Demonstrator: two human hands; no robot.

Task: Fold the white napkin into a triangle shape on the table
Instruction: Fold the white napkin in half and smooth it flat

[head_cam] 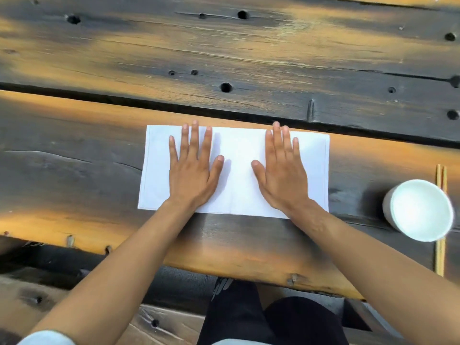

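A white napkin (235,170) lies flat as a rectangle on the dark wooden tabletop (74,158), near its front edge. The left hand (191,168) presses its left half, fingers straight and spread; the right hand (281,170) presses its right half, fingers straight, closer together. Farther right, a white cup (420,210) stands over wooden chopsticks (440,257).

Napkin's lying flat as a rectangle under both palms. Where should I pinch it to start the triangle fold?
Pinch a free corner of the napkin, probably the near right one by the right hand, coming from the near edge. It lies flat, so only edges and corners can be lifted; the left hand can stay pressing.
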